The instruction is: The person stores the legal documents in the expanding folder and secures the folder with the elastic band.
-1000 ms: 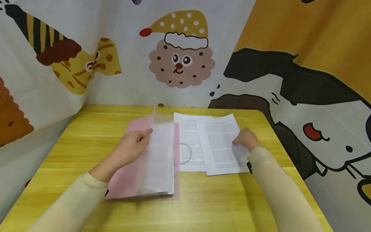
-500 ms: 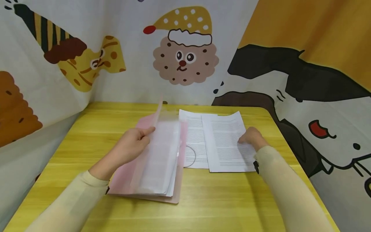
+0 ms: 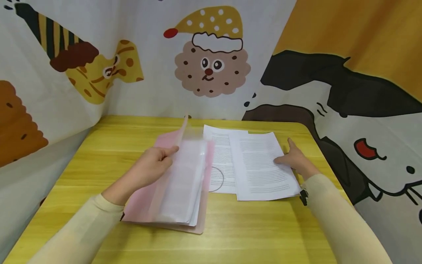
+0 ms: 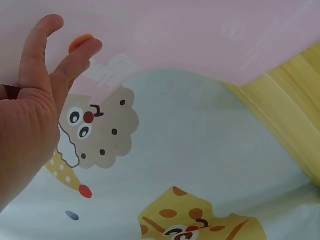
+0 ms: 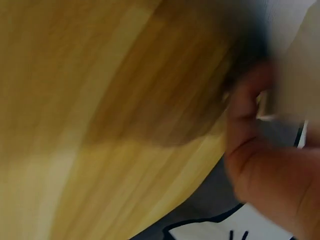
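Observation:
A pink folder [image 3: 138, 205] with clear plastic sleeves [image 3: 184, 176] lies partly opened on the table, white sheets inside. My left hand [image 3: 153, 165] holds its raised front cover and leaves near the upper part, thumb on the inner side. In the left wrist view, fingers [image 4: 75, 60] of this hand show against the pink cover [image 4: 200, 35]. To the right, my right hand [image 3: 295, 161] grips the right edge of a printed sheet [image 3: 263, 168], thumb on top, one finger pointing away. That sheet overlaps another printed sheet [image 3: 221, 154]. The right wrist view is blurred.
A thin grey loop [image 3: 222, 179] curves out from the folder's right edge over the sheet beneath. The yellow wood-grain table [image 3: 257, 234] reaches back to a cartoon-print curtain [image 3: 148, 99], which also hangs along both sides.
My right hand has shifted right and spread a finger outward; the top sheet has moved slightly right, its lower edge now curved. The left hand keeps the folder cover raised.

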### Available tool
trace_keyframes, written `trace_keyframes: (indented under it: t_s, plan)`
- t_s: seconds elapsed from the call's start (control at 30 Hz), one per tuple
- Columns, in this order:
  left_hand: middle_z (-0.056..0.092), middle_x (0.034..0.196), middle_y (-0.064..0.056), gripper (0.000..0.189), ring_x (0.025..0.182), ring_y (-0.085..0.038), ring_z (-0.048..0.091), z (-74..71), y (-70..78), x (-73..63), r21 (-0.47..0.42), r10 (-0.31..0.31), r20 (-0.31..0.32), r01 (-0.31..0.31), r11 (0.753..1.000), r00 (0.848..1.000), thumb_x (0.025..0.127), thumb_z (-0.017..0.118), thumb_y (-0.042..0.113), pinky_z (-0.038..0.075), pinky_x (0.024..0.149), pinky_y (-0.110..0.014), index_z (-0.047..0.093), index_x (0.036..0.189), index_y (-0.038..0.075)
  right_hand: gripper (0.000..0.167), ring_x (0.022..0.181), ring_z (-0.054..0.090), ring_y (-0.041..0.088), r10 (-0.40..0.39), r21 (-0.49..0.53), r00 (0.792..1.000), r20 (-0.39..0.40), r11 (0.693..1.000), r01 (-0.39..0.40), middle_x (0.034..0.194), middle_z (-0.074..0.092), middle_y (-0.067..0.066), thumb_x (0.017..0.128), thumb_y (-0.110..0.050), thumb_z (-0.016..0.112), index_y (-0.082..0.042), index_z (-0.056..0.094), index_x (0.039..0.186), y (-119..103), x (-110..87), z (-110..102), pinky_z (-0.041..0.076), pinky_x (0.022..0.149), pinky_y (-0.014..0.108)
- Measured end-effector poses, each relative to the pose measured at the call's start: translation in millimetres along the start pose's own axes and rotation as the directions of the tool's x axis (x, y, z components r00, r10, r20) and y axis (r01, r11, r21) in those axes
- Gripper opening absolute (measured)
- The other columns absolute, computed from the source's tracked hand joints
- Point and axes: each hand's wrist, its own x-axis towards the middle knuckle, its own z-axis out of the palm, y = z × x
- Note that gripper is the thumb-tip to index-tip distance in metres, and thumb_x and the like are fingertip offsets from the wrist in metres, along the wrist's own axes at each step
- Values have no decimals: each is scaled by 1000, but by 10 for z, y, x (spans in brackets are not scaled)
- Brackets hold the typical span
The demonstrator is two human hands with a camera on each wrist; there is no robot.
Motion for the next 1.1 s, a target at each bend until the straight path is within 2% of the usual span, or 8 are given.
trace_keyframes:
  t_s: [0.07,0.23,0.37,0.47,0.63,0.77,1.0,1.1]
  plan:
    - [54,157,-22,48,54,-8,19,-11,-6,-11,4,7,8,-8,1000,1000,104,48,5,24,48,-25,55,151,-5,115,137,54,50,-83,67,994,70,995,78,174,12,36,96,-19,78,-20,-9,172,63,-42,-41,58,102,47]
    - [56,157,-21,47,50,-8,19,-65,-2,-15,18,16,34,-16,1000,999,106,47,4,23,47,-23,55,151,-4,64,115,67,26,-154,106,974,166,985,138,168,40,28,105,-21,67,-13,43,164,148,-233,-106,61,81,28]
    - [56,157,-20,47,51,-8,20,-92,27,-12,31,22,54,-24,999,998,106,47,5,24,48,-23,55,151,-4,46,86,65,11,-142,22,988,65,990,140,149,60,29,110,-21,57,-4,59,152,90,-452,-137,58,70,27]
    - [56,157,-19,46,51,-8,22,-105,43,-43,25,18,54,-20,1000,998,106,47,5,25,48,-23,56,151,-4,46,79,62,0,-181,109,980,-80,976,190,150,57,31,112,-23,52,-4,57,153,-65,-601,-157,56,65,24]
    - [57,156,-17,46,50,-7,22,-105,37,-123,10,2,46,-2,1000,999,106,49,5,25,47,-23,56,151,-1,47,101,69,0,-140,505,941,-309,814,287,164,44,29,111,-17,55,-7,52,157,-481,-757,-34,60,74,16]
    - [58,156,-17,47,49,-7,21,-90,14,-145,11,6,43,-7,1000,999,106,48,5,24,46,-23,56,152,0,46,125,68,19,-49,630,900,-433,697,342,167,46,19,108,-14,60,-15,57,154,-752,-800,133,61,78,15]
    - [58,156,-17,47,49,-7,21,-55,-1,-118,12,14,39,-15,1000,999,105,47,4,24,47,-21,56,151,-2,43,133,65,24,-22,662,882,-471,652,370,164,51,16,107,-14,60,-19,62,149,-957,-795,278,61,76,16]
    - [57,156,-18,47,49,-7,21,-53,1,-113,17,17,35,-18,1000,999,105,46,4,24,47,-21,56,151,-2,43,131,66,23,-48,637,890,-454,681,362,164,51,15,107,-15,61,-17,61,150,-993,-839,324,61,77,16]
